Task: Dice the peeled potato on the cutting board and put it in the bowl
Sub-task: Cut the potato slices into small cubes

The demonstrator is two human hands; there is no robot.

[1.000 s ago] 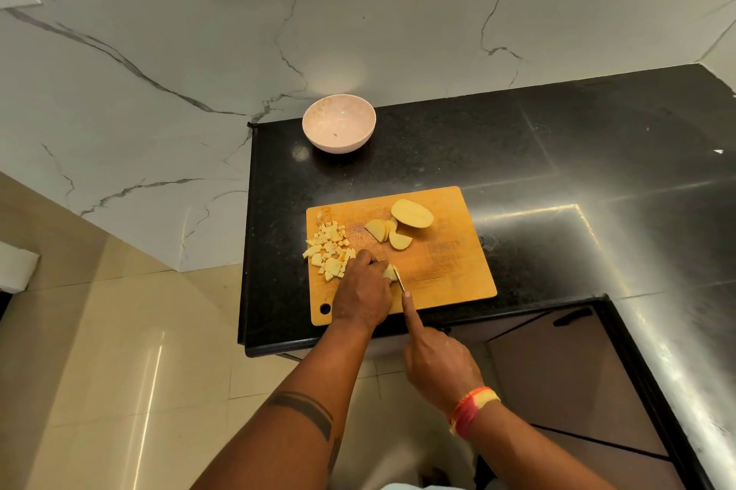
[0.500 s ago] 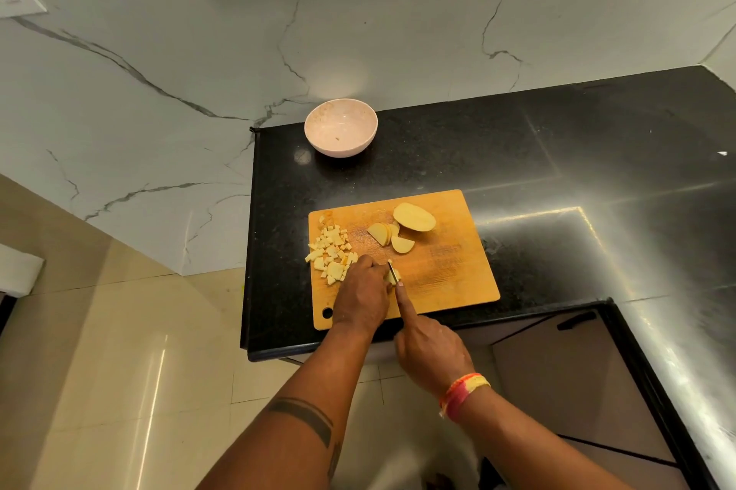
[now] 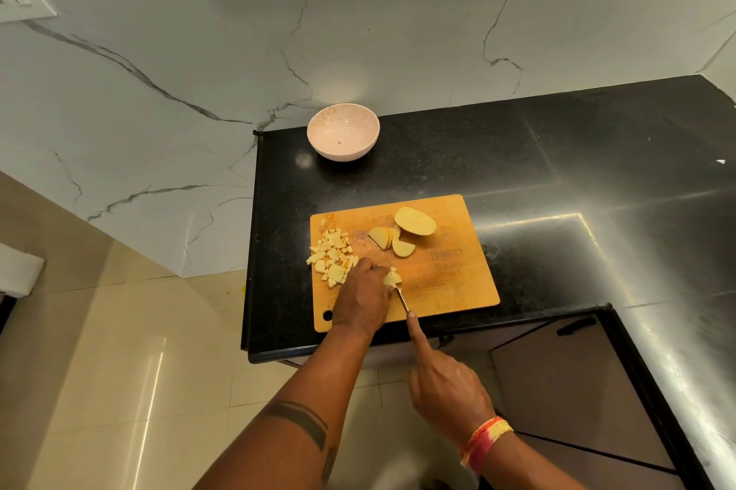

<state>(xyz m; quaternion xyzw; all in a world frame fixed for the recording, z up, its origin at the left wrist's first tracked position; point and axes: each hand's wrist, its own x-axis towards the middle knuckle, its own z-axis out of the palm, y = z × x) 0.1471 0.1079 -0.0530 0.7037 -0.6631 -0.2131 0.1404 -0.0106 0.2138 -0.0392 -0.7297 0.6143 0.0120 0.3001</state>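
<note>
Dicing step underway: left hand (image 3: pixel 364 296) pins a potato piece (image 3: pixel 392 277) on the cutting board (image 3: pixel 450 278), right hand (image 3: pixel 448 390) closed on knife (image 3: pixel 402 299). Diced pile (image 3: pixel 331 256) left, slices (image 3: pixel 392 240) uncut, bowl (image 3: pixel 343 131) nearly empty. Next: more cuts.

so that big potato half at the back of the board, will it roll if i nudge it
Probably not: the potato half seems to lie on its cut face on the cutting board, so it should slide. Its peeled, likely wet surface may be slippery to grip.
</note>
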